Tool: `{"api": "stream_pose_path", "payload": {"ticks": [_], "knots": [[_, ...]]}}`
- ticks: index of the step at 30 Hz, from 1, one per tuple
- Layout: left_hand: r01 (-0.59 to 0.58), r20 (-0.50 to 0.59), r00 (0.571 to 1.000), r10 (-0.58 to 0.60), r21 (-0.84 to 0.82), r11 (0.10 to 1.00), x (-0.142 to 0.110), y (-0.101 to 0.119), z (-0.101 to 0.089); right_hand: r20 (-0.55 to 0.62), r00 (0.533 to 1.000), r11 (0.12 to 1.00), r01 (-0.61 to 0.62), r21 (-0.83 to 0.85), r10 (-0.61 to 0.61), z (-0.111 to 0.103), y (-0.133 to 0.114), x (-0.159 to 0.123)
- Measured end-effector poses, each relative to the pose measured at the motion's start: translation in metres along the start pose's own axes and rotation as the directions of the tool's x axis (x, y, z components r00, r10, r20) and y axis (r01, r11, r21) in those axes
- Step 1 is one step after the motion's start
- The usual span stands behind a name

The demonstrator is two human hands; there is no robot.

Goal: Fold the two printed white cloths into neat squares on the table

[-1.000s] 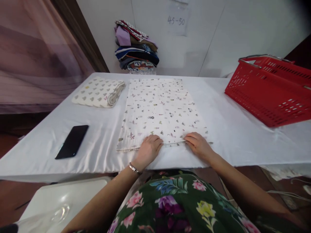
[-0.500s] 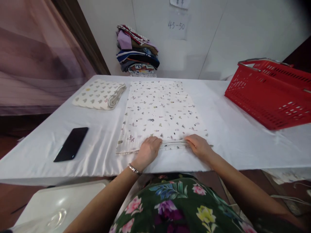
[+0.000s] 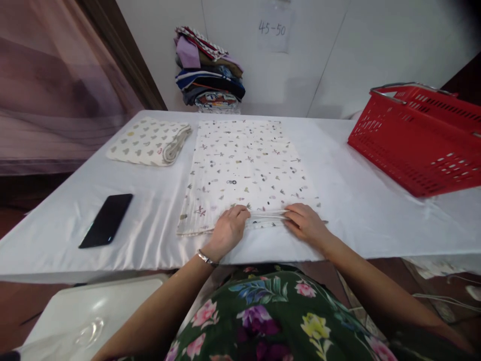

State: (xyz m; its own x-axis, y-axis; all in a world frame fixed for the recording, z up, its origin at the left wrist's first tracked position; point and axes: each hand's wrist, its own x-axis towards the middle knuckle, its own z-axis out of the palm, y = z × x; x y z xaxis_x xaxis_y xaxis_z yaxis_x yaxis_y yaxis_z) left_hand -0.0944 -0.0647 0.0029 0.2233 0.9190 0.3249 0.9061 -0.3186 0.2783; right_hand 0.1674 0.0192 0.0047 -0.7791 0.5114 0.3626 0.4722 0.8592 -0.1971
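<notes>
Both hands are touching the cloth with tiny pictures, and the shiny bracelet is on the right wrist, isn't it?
Not quite: the head view shows the bracelet on the left wrist. The left hand and right hand do both touch the cloth.

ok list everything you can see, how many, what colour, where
printed cloth: one, white with small motifs, mid-table
folded cloth: one, cream with greyish motifs, table's far left
phone: one, black, table's left
basket: one, red, table's right
table: one, white covering, centre
fabric stack: one, mixed colours, beyond the table
sign: one readable, whitish, "45-50", on the wall
curtain: one, pinkish, far left
white surface: one, lower left, clear item on it
cords: count unclear, white, lower right
floral garment: one, dark green, bottom
bracelet: one, silver, left wrist
hands: two, bare, left and right, pinching the printed cloth's near edge
</notes>
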Motion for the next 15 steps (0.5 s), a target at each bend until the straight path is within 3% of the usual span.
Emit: {"api": "stream_pose_path", "payload": {"ticks": [15], "knots": [[-0.023, 0.072, 0.997, 0.016, 0.099, 0.995, 0.0, 0.01, -0.004, -0.024, 1.0, 1.0, -0.01, -0.017, 0.01, 0.0, 0.004, 0.003]]}}
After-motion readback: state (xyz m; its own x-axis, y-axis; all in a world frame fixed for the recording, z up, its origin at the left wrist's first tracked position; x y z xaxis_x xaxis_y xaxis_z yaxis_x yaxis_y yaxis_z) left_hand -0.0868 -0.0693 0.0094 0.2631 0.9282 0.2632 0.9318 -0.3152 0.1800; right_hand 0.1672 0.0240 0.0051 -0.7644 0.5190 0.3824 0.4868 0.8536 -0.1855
